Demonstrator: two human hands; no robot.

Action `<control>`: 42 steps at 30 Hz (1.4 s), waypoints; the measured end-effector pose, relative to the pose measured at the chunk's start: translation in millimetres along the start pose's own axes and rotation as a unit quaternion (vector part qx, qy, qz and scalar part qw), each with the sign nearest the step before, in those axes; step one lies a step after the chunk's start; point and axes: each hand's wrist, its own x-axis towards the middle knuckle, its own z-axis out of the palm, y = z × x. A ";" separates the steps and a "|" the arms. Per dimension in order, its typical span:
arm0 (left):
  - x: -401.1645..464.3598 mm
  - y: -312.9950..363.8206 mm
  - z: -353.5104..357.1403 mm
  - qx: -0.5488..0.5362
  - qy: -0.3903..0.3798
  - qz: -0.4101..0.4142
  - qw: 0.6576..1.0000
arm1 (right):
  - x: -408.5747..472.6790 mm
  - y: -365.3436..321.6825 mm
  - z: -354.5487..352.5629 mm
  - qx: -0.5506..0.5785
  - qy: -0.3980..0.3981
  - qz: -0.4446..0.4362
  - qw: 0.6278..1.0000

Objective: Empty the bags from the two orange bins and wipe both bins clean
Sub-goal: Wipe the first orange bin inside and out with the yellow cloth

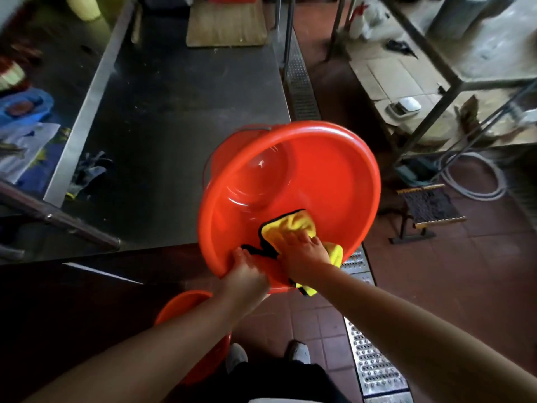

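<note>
An empty orange bin (319, 175) is held tilted toward me, its mouth facing the camera, a thin wire handle behind its far rim. My left hand (247, 276) grips the bin's near rim from below. My right hand (303, 251) presses a yellow cloth with black edging (293, 223) flat against the inner wall near the rim; part of the cloth hangs over the edge. A second orange bin (186, 305) stands on the floor under my left forearm, mostly hidden.
A dark steel worktable (180, 117) lies to the left with a wooden board (226, 24) at the back and blue bags (26, 106) on the far left. A metal floor drain grate (369, 359) runs along the red tiles. A metal rack (453, 82), a hose and a small stool stand on the right.
</note>
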 end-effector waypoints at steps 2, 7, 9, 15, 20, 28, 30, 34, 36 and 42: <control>1.5 0.3 -2.8 0.028 -0.001 -0.009 1.000 | -18.7 2.0 -2.0 0.002 -0.002 -0.012 1.000; 8.4 -6.9 -12.5 0.013 0.015 0.021 1.000 | -47.3 1.5 -3.4 -0.012 -0.004 -0.045 0.999; 6.3 -9.3 -14.9 0.025 0.026 0.026 0.999 | -48.8 1.8 -2.5 -0.025 0.006 -0.051 0.998; 2.5 -11.0 -10.3 0.040 0.030 0.023 0.998 | -34.1 -7.6 -5.4 -0.002 -0.008 -0.010 1.000; 3.4 -14.4 -6.4 0.043 0.033 0.030 0.998 | -15.8 -8.8 -9.7 -0.001 -0.017 0.003 1.000; 0.0 -23.4 -1.6 0.053 0.036 0.029 0.997 | -27.5 4.1 -9.0 -0.033 -0.031 -0.102 0.994; -1.6 -28.7 -4.8 0.073 0.044 0.028 0.996 | -31.3 11.8 -10.8 -0.081 -0.031 -0.135 0.987; -6.6 -48.2 -11.2 0.091 0.050 0.025 0.994 | -37.9 27.7 -23.9 -0.170 -0.010 -0.147 0.974; -9.3 -62.4 -10.8 0.105 0.061 0.015 0.992 | -45.7 36.4 -36.7 -0.228 0.016 -0.148 0.962; -11.3 -68.6 -17.7 0.131 0.044 -0.027 0.990 | -48.3 41.4 -43.5 -0.278 0.107 -0.187 0.936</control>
